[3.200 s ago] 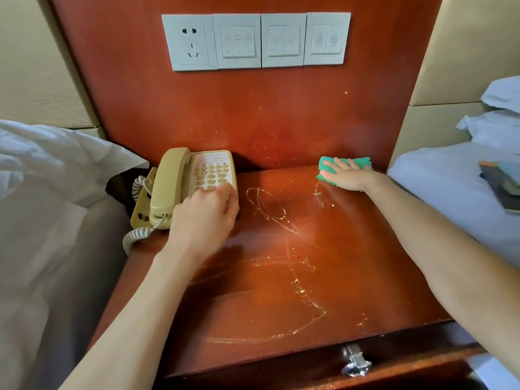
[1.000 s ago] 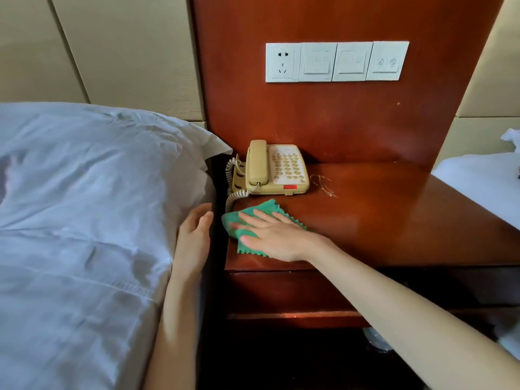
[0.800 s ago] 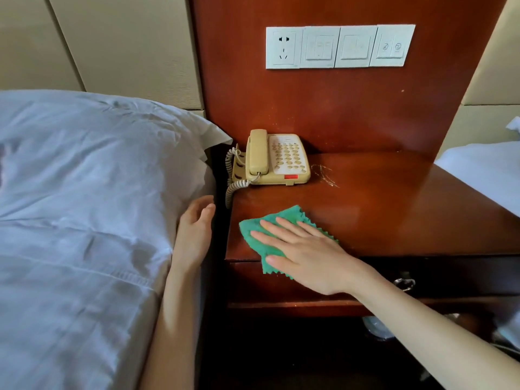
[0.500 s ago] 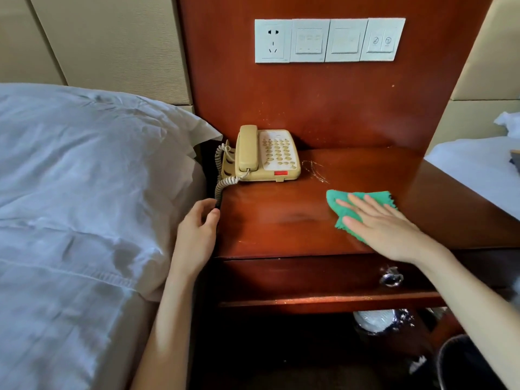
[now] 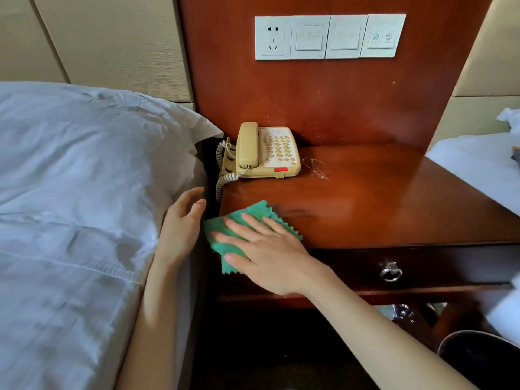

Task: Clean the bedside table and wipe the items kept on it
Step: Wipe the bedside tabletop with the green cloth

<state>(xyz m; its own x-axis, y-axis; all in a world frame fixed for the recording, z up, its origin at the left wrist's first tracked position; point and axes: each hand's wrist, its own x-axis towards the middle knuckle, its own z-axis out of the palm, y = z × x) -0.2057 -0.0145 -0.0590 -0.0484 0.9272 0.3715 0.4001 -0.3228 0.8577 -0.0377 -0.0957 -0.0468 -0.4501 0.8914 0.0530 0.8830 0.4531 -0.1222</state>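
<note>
Right hand [image 5: 267, 254] is laid flat, fingers straight, on the green cloth [image 5: 239, 229] at the bedside table [image 5: 380, 209] front-left corner. Left hand [image 5: 180, 229], relaxed and empty, is placed just beside it, against the bedsheet [image 5: 70, 192]. Beyond both hands the telephone [image 5: 267, 150] is seen.

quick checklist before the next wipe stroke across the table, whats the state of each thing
1. Cloth under the wiping hand: ok. The right hand presses flat on the green cloth.
2. Cloth fully on the tabletop: not ok. It hangs over the front left corner of the bedside table.
3. Left hand out of the path: ok. The left hand rests against the bedding, off the table.
4. Phone clear of the stroke: ok. The telephone sits at the back left, apart from the cloth.
5. Streaks gone: not ok. Marks remain right of the phone.
6. Phone wiped: cannot tell.
</note>
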